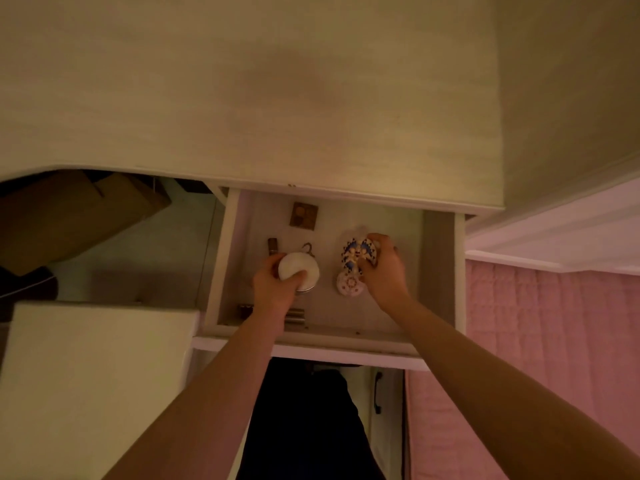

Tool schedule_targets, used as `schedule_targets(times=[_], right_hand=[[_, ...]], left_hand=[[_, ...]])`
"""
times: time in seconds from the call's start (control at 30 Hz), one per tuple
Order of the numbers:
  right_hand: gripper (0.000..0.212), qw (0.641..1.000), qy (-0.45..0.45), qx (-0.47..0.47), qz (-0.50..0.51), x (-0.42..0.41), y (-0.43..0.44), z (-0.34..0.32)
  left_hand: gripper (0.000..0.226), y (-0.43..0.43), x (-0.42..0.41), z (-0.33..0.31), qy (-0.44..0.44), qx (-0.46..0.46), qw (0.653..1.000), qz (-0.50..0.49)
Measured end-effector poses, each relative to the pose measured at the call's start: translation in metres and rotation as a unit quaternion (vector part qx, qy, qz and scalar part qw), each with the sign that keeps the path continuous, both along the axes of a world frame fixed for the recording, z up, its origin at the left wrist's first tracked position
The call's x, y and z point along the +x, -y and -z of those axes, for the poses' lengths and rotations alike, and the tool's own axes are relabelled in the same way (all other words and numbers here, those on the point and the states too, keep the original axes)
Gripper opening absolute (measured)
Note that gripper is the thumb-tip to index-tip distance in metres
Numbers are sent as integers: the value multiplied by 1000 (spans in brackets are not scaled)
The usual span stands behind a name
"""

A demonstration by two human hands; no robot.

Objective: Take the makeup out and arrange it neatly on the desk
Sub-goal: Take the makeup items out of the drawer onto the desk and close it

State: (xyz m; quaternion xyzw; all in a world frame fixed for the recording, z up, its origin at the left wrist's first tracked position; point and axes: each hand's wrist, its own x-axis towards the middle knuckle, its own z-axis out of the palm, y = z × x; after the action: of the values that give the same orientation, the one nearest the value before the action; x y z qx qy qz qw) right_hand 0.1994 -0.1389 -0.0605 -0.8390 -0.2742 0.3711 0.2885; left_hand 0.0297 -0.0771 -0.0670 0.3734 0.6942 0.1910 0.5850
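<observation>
Head view, drawer (440,258) holding compacts (350,282), tubes (294,317)

Pretty dim in here, all warm yellowish light. The pale wood-grain bench top (277,98) catches a soft pinkish patch mid-surface; underneath it's near black. The open white drawer (440,265) is shaded along its right wall. Brightest bit: the white round jar (292,268) in the left hand (273,292). The blue-patterned round compact (358,252) in the right hand (386,275) looks smeared. Frame edges bow.
</observation>
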Motion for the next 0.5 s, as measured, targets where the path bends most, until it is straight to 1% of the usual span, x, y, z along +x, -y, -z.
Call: schedule_targets(times=[0.1,0.23,0.37,0.5], right_hand=[[50,999,-23,17,31,-5,8,-19],[50,995,-71,45,57,-13,25,-47],[50,993,-84,68,55,-21,35,-72],[50,990,-97,80,56,-27,34,-95]], left_hand=[[43,8,-9,-16,53,-13,998,-44],[47,17,-18,-44,84,-18,995,-48],[48,23,-25,-79,128,-19,988,-80],[44,21,-34,-106,126,19,987,-93]])
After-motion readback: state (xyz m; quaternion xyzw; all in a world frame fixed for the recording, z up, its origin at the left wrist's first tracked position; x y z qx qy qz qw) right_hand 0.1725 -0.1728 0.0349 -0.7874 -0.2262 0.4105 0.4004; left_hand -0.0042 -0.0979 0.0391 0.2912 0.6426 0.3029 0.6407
